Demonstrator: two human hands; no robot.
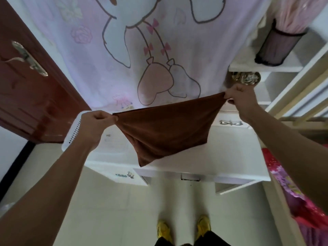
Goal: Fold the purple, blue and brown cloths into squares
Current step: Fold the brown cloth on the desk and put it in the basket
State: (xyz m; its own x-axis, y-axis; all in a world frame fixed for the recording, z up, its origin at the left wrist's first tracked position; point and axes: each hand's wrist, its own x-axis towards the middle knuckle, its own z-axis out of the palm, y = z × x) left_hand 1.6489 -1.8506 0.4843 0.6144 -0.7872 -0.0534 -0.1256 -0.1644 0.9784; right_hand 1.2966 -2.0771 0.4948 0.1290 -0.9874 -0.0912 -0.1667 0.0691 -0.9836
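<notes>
The brown cloth [163,128] hangs in the air above the white desk [204,167], stretched between both hands. My left hand [95,121] pinches its left top corner. My right hand [239,96] pinches the right top corner, held a little higher. The cloth sags down to a point near the desk's front edge. No purple or blue cloth can be made out in this view.
A pink cartoon curtain [134,50] hangs behind the desk. A dark red door [30,89] stands at the left. White shelves [276,68] with a dark mesh holder [276,45] are at the right. A pink patterned fabric [287,189] lies at the lower right. My yellow shoes [182,229] stand on the tiled floor.
</notes>
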